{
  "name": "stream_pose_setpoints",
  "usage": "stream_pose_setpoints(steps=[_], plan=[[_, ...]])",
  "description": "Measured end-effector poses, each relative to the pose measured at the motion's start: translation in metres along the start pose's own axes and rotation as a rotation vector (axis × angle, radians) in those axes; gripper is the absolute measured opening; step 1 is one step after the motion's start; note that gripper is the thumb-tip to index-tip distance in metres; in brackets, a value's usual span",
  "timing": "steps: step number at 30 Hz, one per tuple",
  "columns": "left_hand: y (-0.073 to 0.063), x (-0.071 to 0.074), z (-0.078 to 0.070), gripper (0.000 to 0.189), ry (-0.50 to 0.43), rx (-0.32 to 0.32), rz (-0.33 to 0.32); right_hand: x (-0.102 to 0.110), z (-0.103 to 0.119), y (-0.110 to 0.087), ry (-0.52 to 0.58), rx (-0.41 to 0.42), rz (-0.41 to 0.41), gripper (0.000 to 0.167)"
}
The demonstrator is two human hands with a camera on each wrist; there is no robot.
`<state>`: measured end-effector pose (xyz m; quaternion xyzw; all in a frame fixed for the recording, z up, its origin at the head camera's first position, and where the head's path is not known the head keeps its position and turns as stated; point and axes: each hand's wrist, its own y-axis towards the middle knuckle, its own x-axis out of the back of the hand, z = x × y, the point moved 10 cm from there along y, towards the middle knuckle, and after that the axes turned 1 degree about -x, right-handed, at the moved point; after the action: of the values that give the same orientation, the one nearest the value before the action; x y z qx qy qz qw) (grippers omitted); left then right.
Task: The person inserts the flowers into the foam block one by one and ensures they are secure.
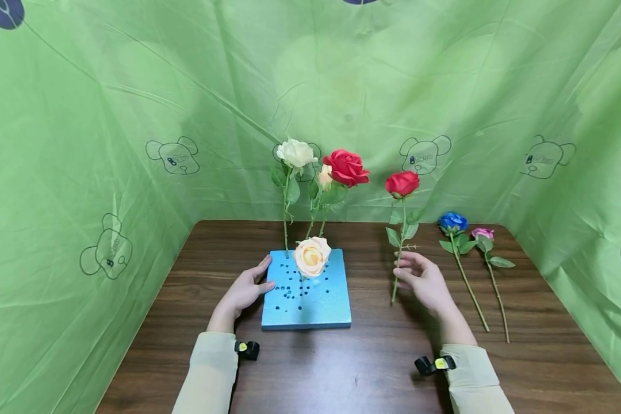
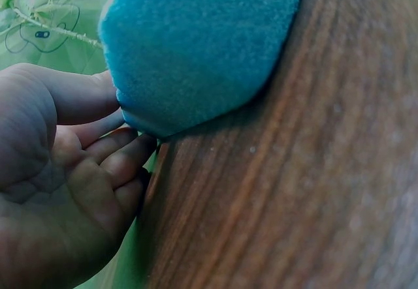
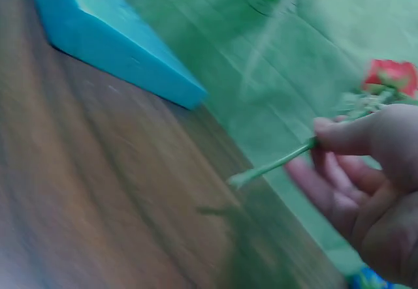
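Observation:
My right hand [image 1: 421, 279] pinches the stem of a red rose [image 1: 402, 184] between thumb and fingers. The rose is upright, and in the right wrist view the stem's lower end [image 3: 245, 178] hangs free above the table. At the left edge of a blue foam block [image 1: 310, 316] full of small holes, my left hand [image 1: 245, 290] grips the side, thumb on top. Standing in the block are a white rose [image 1: 296, 153], a larger red rose [image 1: 348, 168] and a cream rose [image 1: 312, 256]. Another pale bloom [image 1: 325, 177] is partly hidden behind the larger red rose.
To the right on the brown wooden table [image 1: 372, 368] lie a blue rose [image 1: 453, 222] and a pink-purple rose [image 1: 482, 233], stems pointing toward me. A green cloth [image 1: 238, 103] with printed bear heads hangs behind and along both sides.

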<state>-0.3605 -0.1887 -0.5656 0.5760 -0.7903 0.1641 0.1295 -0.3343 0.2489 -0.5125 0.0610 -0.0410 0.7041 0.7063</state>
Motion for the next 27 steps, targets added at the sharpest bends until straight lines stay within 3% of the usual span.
stream_pose_setpoints(steps=[6, 11, 27], plan=[[0.000, 0.000, -0.002, 0.074, 0.006, -0.005, 0.002, -0.027, 0.007, 0.000, 0.189, 0.094, -0.046, 0.043], [-0.001, 0.000, -0.002, 0.074, 0.010, -0.006, 0.002, -0.044, 0.012, -0.002, 0.265, 0.156, -0.050, 0.039], [-0.003, -0.001, -0.006, 0.074, -0.001, -0.021, 0.003, -0.095, 0.035, -0.005, 0.212, 0.223, 0.023, 0.031]])
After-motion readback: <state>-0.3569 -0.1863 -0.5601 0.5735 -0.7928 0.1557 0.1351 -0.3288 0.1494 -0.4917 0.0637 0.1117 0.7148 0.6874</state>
